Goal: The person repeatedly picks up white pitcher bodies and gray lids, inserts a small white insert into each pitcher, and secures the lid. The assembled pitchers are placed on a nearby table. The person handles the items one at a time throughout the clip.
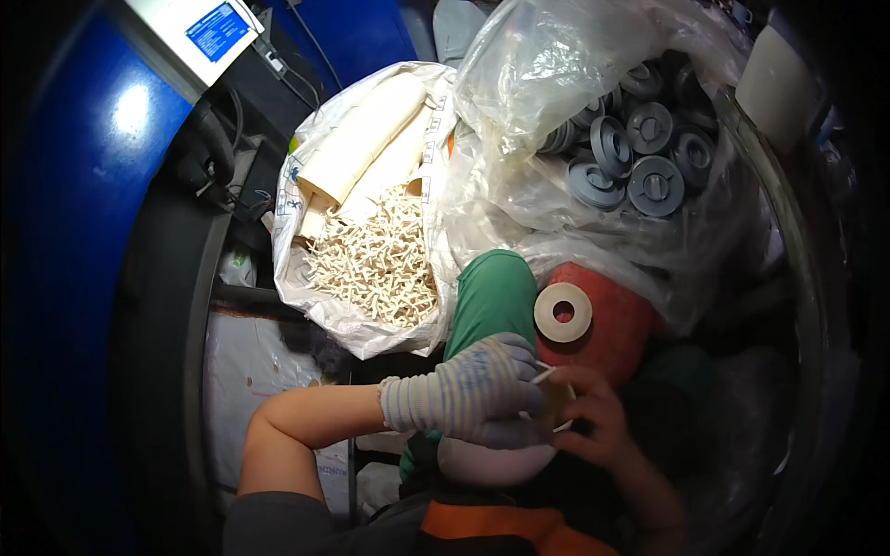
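Observation:
My left hand [482, 389] wears a knitted grey glove and closes over a small round beige part [556, 400] held in front of my body. My bare right hand [593, 417] grips the same part from the right side. A thin white stick-like piece pokes out between the two hands at the part's top. Just above the hands, a white flat ring [563, 312] lies on a red rounded surface [612, 324].
A white sack [306, 269] at centre left holds many small white cross-shaped pieces [375, 264] and cream tubes. A clear plastic bag [547, 74] at upper right holds several grey round discs [640, 157]. A blue drum [74, 185] curves along the left.

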Available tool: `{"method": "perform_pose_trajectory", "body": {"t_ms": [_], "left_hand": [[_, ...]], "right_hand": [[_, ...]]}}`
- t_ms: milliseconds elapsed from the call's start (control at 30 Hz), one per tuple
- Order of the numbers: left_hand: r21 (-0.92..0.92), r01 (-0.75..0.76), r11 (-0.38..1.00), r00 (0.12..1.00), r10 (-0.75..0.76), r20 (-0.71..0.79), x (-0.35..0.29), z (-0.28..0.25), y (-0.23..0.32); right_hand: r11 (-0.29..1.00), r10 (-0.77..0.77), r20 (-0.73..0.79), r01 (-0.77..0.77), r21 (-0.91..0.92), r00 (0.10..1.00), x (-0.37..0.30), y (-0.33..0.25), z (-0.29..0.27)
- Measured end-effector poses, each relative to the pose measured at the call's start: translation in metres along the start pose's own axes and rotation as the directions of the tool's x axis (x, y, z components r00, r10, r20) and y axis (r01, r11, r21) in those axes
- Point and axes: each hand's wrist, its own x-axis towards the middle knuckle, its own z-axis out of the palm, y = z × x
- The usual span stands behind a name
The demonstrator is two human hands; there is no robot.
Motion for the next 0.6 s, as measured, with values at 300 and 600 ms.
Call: {"method": "perform_pose_trajectory", "body": {"t_ms": [300, 600], "left_hand": [[-0.047, 0.659, 0.751, 0.533, -0.511, -0.674, -0.095, -0.069, -0.073], [-0.365, 0.503, 0.783, 0.848, -0.367, 0.382, 0.061, -0.021, -0.039]], "right_hand": [[0.999, 0.019, -0.192, -0.012, 0.038, 0.981, -0.03, 0.009, -0.004], [0.97, 0.159, -0.559, -0.234, -0.064, 0.813, -0.066, 0.02, -0.03]]}}
